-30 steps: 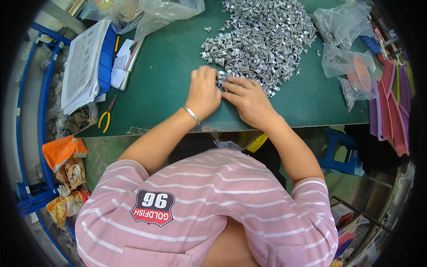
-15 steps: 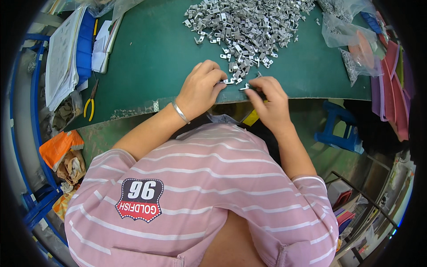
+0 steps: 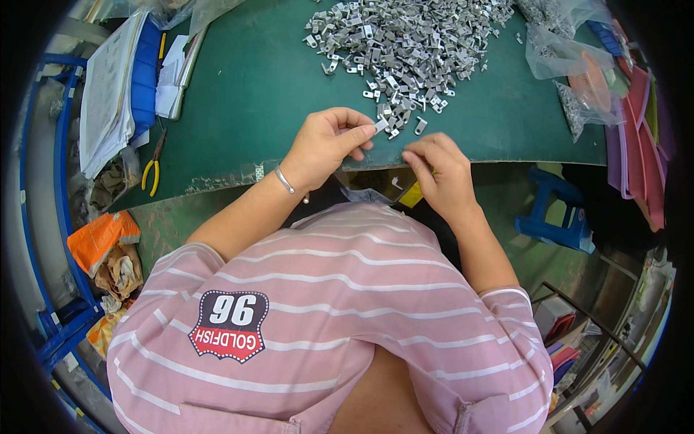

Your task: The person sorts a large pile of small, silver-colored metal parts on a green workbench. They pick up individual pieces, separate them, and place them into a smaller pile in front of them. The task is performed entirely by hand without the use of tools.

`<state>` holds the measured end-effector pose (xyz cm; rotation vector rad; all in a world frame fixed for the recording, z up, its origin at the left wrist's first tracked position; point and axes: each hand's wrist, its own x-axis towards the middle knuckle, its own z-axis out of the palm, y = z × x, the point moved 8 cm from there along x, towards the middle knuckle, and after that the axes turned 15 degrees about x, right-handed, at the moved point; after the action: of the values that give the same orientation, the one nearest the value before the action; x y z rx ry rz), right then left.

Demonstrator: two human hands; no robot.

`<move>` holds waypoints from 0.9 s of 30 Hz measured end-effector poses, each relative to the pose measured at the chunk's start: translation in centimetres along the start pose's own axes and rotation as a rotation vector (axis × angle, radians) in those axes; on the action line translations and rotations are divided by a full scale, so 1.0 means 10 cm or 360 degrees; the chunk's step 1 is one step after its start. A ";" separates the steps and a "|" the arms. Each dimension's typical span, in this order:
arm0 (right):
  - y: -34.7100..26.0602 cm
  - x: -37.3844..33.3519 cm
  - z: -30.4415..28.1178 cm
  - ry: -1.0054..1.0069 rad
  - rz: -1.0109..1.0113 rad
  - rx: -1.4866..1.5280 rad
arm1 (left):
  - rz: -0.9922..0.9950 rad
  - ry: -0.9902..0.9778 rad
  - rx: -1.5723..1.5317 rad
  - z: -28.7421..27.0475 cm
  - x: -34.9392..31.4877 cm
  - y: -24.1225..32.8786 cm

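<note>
My left hand, with a silver bangle at its wrist, pinches a small silver metal bracket between thumb and forefinger at the near end of the pile. To its right, my right hand hovers at the table's front edge, fingers bent and loosely apart, with nothing visible in them. One loose bracket lies just beyond its fingertips. Below the table edge, between my hands, a small light-coloured bracket shows in front of my lap. The big pile of brackets spreads across the table's far middle.
The green table ends close to my body. At left are yellow-handled pliers, papers and a blue bin. Clear bags of parts lie at the right. A blue stool stands on the floor at right.
My left hand has turned and raised a bracket from the table. The bracket at my right fingertips has left them, and one now shows below the edge. My right hand has shifted slightly nearer me.
</note>
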<state>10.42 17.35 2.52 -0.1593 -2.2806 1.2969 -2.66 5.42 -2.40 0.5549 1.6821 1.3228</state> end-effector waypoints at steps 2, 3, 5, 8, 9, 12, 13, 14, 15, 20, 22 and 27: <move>0.03 0.09 0.02 0.0108 -0.0014 -0.0056 | 0.0012 0.0044 -0.0204 0.02 0.00 0.01; 0.03 0.14 0.08 0.0099 -0.0054 -0.0116 | -0.0012 0.0005 -0.0274 0.03 0.01 0.01; 0.03 0.20 0.18 0.0081 -0.0136 -0.0237 | -0.0062 -0.0072 -0.0412 0.04 0.02 -0.01; -0.03 0.18 0.22 0.0036 -0.0226 -0.0298 | -0.0107 -0.0170 -0.0579 0.04 0.00 -0.03; -0.04 0.16 0.22 0.0020 -0.0243 -0.0321 | -0.0113 -0.0198 -0.0615 0.05 0.00 -0.03; 0.03 0.09 0.15 0.0048 -0.0163 -0.0224 | -0.0123 -0.0298 -0.0714 0.08 0.00 -0.05; 0.05 0.08 0.13 0.0061 -0.0125 -0.0202 | -0.0120 -0.0339 -0.0742 0.08 0.00 -0.07; 0.04 0.08 0.12 0.0058 -0.0114 -0.0193 | -0.0117 -0.0381 -0.0771 0.09 0.00 -0.08; 0.02 0.07 0.12 0.0054 -0.0098 -0.0184 | -0.0131 -0.0350 -0.0781 0.10 -0.01 -0.07; -0.02 -0.01 0.05 0.0088 -0.0105 0.0033 | -0.0135 -0.0238 -0.0706 0.12 -0.02 -0.03; -0.07 -0.05 0.02 -0.0032 -0.0081 0.0196 | -0.0003 -0.0317 -0.0292 0.14 -0.05 -0.03; -0.16 -0.10 0.08 -0.0296 -0.0169 -0.0004 | 0.0288 -0.0325 0.0675 0.35 -0.19 -0.08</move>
<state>11.11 15.54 3.19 0.0842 -2.4093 1.3016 1.43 5.49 -2.53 1.0743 1.7772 0.9896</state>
